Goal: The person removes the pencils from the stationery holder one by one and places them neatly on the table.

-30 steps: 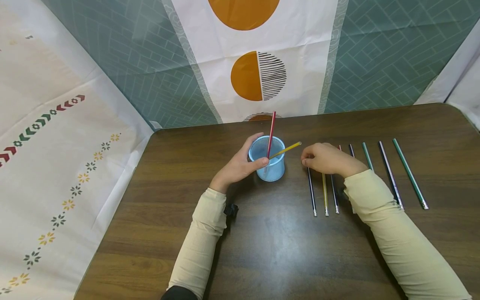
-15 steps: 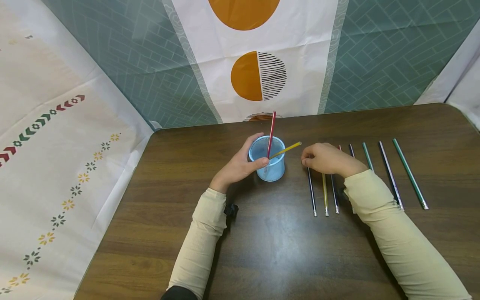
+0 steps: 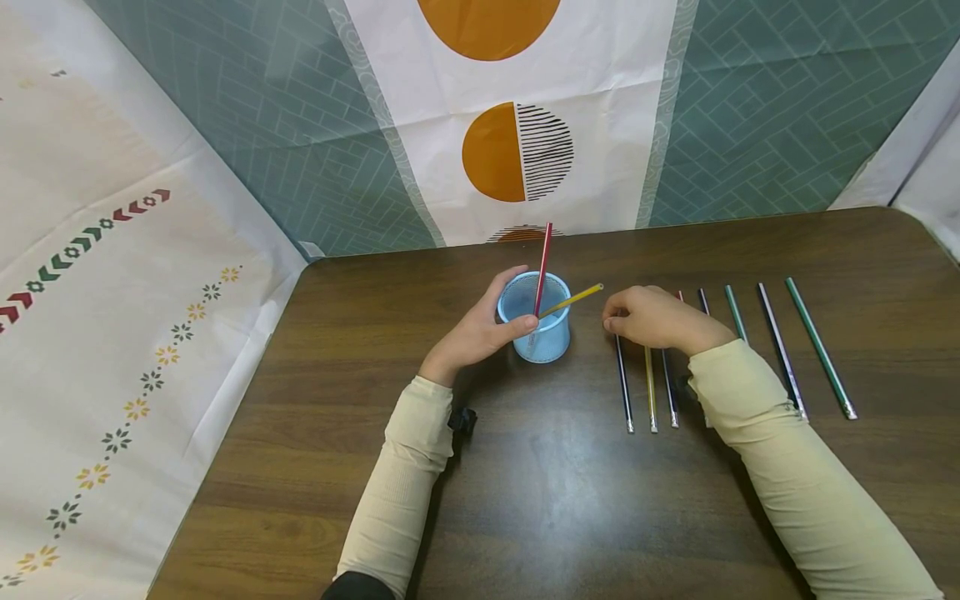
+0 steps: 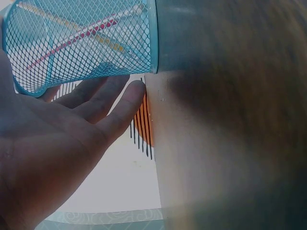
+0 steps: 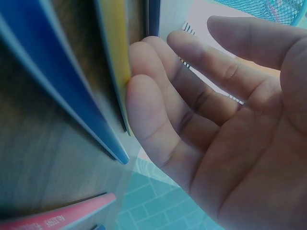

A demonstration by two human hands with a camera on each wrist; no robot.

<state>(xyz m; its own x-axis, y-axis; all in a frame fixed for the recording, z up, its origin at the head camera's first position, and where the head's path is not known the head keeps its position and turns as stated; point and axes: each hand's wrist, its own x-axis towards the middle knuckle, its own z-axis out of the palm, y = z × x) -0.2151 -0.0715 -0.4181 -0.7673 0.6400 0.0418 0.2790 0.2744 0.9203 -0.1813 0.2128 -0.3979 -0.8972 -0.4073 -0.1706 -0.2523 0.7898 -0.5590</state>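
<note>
My left hand (image 3: 483, 329) grips a light-blue mesh pencil cup (image 3: 546, 346), its thumb across the near side and its fingers round the far side. A red pencil (image 3: 543, 258) stands in the cup, and a yellow pencil (image 3: 581, 297) leans out to the right. My right hand (image 3: 656, 318) is low over the left end of a row of pencils, its fingers loosely bent. In the right wrist view, thumb and index finger are apart with nothing between them. Other fingertips (image 5: 144, 91) are right at a yellow pencil (image 5: 115, 52), near a dark pencil (image 5: 153, 19).
Several pencils lie side by side on the brown wooden table (image 3: 555, 517), among them a teal one (image 3: 736, 311), a pale purple one (image 3: 782, 350) and a green one (image 3: 821, 346) furthest right. Patterned cloth (image 3: 300, 125) hangs behind the table's back edge.
</note>
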